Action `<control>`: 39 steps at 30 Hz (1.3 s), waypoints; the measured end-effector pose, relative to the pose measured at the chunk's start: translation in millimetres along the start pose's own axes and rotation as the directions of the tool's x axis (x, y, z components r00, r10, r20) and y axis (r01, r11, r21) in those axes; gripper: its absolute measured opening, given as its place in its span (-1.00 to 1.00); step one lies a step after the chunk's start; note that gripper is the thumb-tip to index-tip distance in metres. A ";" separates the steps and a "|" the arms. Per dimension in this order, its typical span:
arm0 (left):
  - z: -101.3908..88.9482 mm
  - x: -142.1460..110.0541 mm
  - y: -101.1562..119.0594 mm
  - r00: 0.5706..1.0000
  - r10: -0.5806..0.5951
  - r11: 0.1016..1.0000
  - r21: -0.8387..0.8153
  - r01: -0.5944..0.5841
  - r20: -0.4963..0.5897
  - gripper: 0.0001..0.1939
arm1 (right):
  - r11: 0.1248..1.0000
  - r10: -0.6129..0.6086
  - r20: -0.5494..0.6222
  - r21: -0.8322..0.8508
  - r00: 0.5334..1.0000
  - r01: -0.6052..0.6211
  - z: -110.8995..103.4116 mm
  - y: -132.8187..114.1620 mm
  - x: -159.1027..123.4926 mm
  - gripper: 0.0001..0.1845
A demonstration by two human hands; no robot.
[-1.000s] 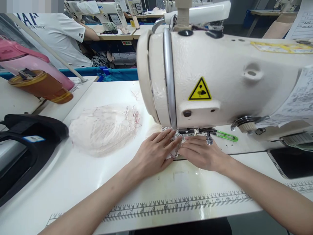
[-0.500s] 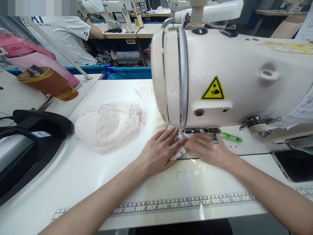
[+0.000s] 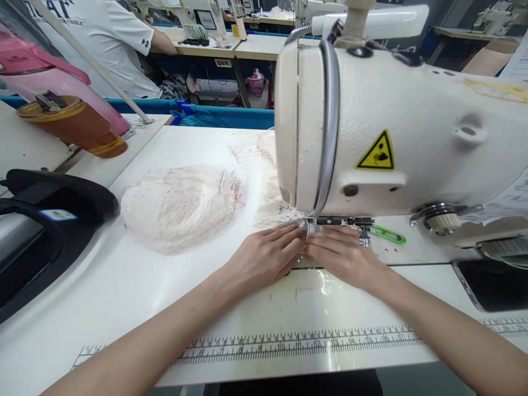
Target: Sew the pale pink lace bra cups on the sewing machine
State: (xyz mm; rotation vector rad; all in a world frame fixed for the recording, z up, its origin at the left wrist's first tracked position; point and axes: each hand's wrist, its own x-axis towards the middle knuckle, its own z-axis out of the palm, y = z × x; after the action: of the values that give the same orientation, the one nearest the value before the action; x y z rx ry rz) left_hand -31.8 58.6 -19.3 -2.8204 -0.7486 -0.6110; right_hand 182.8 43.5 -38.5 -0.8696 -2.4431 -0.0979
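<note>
A cream sewing machine (image 3: 391, 126) fills the right half of the head view. Under its head, at the presser foot, lies a small white lace piece (image 3: 275, 213) that runs back to the left of the machine. My left hand (image 3: 264, 258) rests on the table with its fingers together, pressing the lace's near end at the foot. My right hand (image 3: 340, 256) lies opposite, fingertips meeting the left hand's and pinching the same lace. How much lace is under the fingers is hidden.
A pile of pale pink lace pieces (image 3: 181, 206) sits left of my hands. Green thread snips (image 3: 388, 235) lie behind the foot. A black machine part (image 3: 49, 214), brown and pink bottles (image 3: 70, 124), a printed ruler (image 3: 289, 344), a phone (image 3: 495, 283) and a co-worker's sleeve (image 3: 107, 44) are around.
The lace has fed back under the foot, and less of it shows at my fingers. Both hands have drawn closer, fingertips now meeting. My head has shifted, so the machine appears further right.
</note>
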 end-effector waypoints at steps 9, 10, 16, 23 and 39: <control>1.1 1.0 -2.1 0.997 -0.060 0.998 0.011 0.060 0.046 -0.75 | 0.999 0.033 -0.006 0.001 0.999 -0.033 4.3 0.7 -0.3 -0.80; 1.7 1.1 -1.9 0.996 -0.067 0.998 0.016 0.066 0.053 -0.74 | 0.999 0.041 -0.009 0.006 0.999 -0.041 4.2 1.1 -0.3 -0.81; 5.3 1.4 0.2 0.995 -0.084 0.995 0.054 0.081 0.058 -0.72 | 0.998 0.056 0.006 0.028 0.998 -0.057 2.6 4.1 1.7 -0.80; 9.3 -2.2 0.2 0.995 -0.084 0.989 0.127 0.076 0.058 -0.70 | 0.997 0.073 0.010 0.021 0.997 -0.073 3.7 7.1 2.2 -0.77; 14.2 -7.5 0.2 0.994 -0.059 0.985 0.166 0.044 0.089 -0.62 | 0.932 0.328 0.055 0.143 0.943 -0.333 4.5 13.9 0.5 -0.75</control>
State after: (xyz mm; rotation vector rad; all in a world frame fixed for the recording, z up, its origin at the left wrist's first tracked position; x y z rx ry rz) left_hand -32.7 58.7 -35.3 -2.7007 -0.8495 -0.4054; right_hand 188.8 55.8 -43.6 -1.2048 -2.2589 0.2214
